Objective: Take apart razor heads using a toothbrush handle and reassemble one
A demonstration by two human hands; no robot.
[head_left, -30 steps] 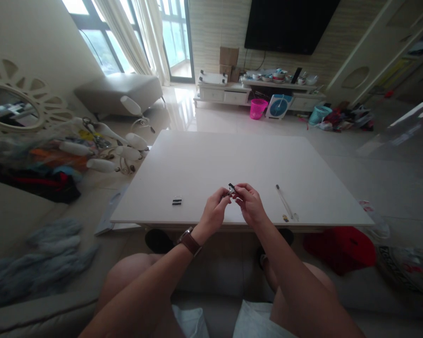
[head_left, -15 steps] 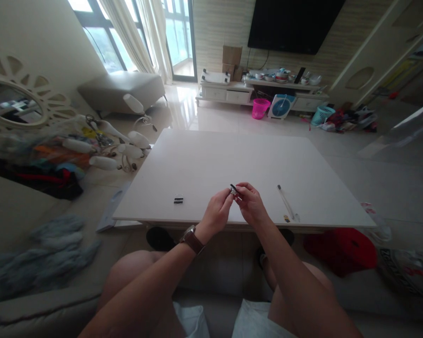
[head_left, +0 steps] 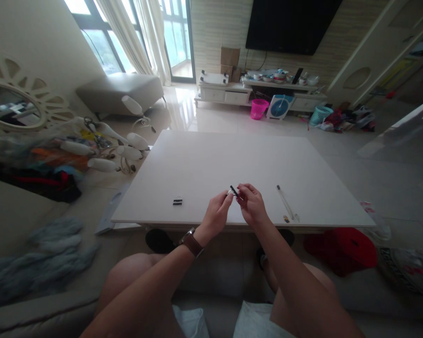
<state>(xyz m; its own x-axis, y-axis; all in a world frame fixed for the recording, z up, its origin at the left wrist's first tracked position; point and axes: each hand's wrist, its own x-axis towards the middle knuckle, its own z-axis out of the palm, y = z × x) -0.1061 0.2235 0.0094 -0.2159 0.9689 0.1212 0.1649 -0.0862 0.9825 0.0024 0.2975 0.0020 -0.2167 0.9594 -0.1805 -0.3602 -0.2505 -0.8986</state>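
Head view: two hands pinched a small dark part over the white table

Both hands met above the near edge of the white table (head_left: pixel 211 159), fingertips almost touching. The left hand (head_left: pixel 216 212), with a brown wristwatch (head_left: pixel 191 242) on its wrist, had its thumb and forefinger closed on the left end of the small dark part (head_left: pixel 233 190). The right hand (head_left: pixel 253 207) pinched the other end, its remaining fingers curled loosely inward. The part sat tilted between the two sets of fingertips and poked up slightly above them, lifted clear of the tabletop. It was too small to make out what kind of piece it was.

On the table to the left of the hands, well apart from them, lay a small black piece (head_left: pixel 176 201). To the right lay a thin clear tube (head_left: pixel 285 202), pointing away from the person, with a tiny brownish bit just beside its near end. Neither hand touched these.
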